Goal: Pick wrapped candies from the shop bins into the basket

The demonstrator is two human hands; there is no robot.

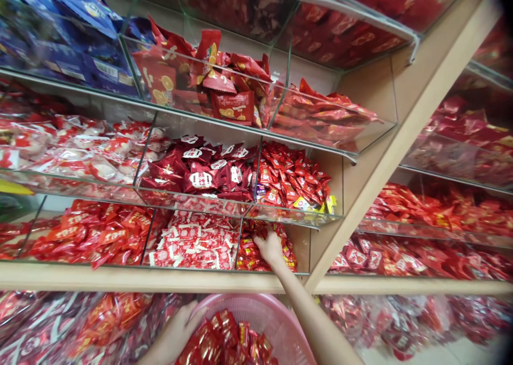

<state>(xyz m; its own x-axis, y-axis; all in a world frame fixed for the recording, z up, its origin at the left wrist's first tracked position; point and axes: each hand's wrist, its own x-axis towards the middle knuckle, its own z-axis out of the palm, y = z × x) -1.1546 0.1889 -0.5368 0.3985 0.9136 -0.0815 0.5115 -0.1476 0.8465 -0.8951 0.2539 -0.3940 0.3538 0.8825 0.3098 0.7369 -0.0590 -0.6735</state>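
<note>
My left hand [179, 327] is closed on the left rim of a pink plastic basket [286, 322]. Red and gold wrapped candies [228, 339] lie heaped inside the basket. My right hand [271, 249] reaches over it into the rightmost bottom bin, among small red wrapped candies with yellow print [247, 262]. The right thumb points left, touching or close to the candies; the other fingers are mostly hidden, so their grip does not show. In the neighbouring bin on the left lie red and white wrapped candies [196, 242].
Clear dividers and front panels split the shelves into bins. Above the right hand is a bin of shiny red candies [290, 175], beside dark red packets [200, 172]. A slanting wooden upright [385, 156] stands to the right. The wooden shelf edge [120, 278] runs behind the basket.
</note>
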